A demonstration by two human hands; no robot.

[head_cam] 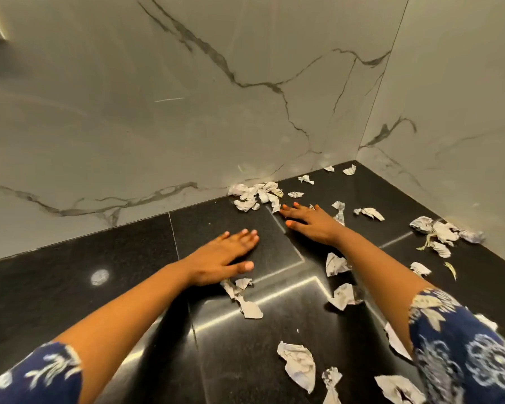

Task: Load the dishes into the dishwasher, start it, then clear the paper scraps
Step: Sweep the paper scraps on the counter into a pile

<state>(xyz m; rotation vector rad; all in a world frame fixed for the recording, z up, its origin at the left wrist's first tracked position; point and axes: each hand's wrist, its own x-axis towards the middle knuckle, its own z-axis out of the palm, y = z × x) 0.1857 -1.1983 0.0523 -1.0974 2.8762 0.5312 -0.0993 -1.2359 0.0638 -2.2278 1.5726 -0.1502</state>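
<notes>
Crumpled paper scraps lie scattered over a black stone counter. A heap of scraps sits against the back wall, and another clump lies at the right wall. My left hand is stretched out flat over the counter with straight fingers, a scrap just below its wrist. My right hand reaches toward the back heap, fingers straight, fingertips just short of it. Neither hand holds anything. No dishes or dishwasher are in view.
White marble walls close the counter at the back and right, meeting in a corner at the upper right. More loose scraps lie near the front edge and under my right arm. The counter's left half is bare stone.
</notes>
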